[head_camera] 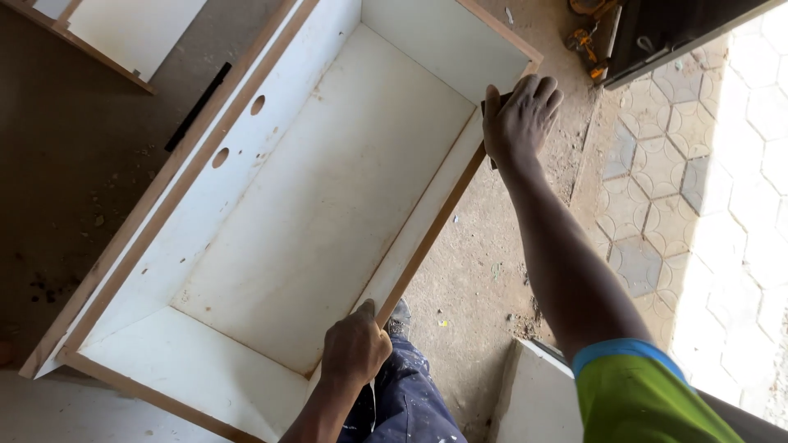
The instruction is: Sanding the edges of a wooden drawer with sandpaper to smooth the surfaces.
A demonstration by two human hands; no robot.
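First, bottom of frame: blue paint-flecked trousers (406, 398) and a dark shoe (400, 315) on the dusty floor (480, 271). A green sleeve with a blue hem (644, 394) sits lower right, with a white board (533, 398) just beside it.

Left hand (355, 344), lower centre: fingers curled over the wood-coloured top edge of the near side wall of the white box (328, 189). Closed grip, holding that wall.

The box fills the centre and left of the frame. It is open-topped, lies on the floor and runs diagonally from lower left to upper centre. White inside, brown trim on the rims. Two round holes (238, 131) in the left wall, plus small pin holes.

Right hand (519, 119), upper centre-right, arm stretched out: palm down on the far corner of the same side wall, fingers bent over a small dark block (491, 107). Mostly covered; what kind of block it is, I cannot tell.

Judgement: the work in hand is on the rim at that far corner, with the left hand steadying the box. A stroke along the edge would call for even downward pressure and a firm left-hand hold, so the wall does not shift.

Farther off: a black strip (197, 107) on the floor at left, another white panel (131, 29) upper left, yellow tools (584, 33) top right, and hexagonal paving (706, 164) along the right.
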